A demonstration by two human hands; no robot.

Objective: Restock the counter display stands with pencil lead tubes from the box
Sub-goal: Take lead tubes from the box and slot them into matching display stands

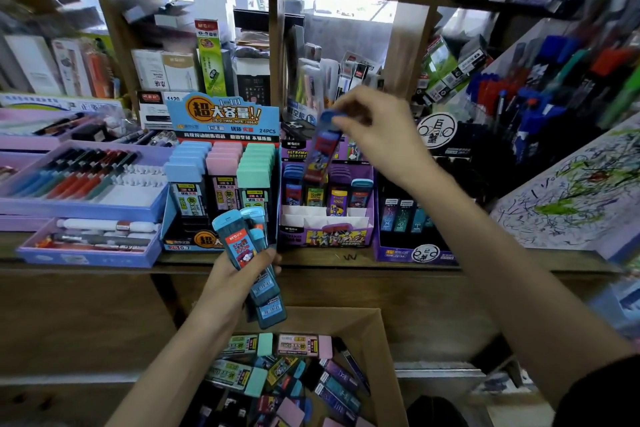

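The right hand (375,139) pinches a blue-capped lead tube (323,146) by its cap, holding it tilted over the back rows of the purple display stand (327,229), which sits near the worktop's (346,258) front edge. The left hand (239,279) grips a bundle of teal tubes (237,243) above the cardboard box (381,340). Loose tubes (277,371) lie in the box, below that edge.

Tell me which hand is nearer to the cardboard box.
Left. The left hand, gripping teal tubes, is just above the cardboard box; the right hand holds a blue-capped tube over the purple stand.
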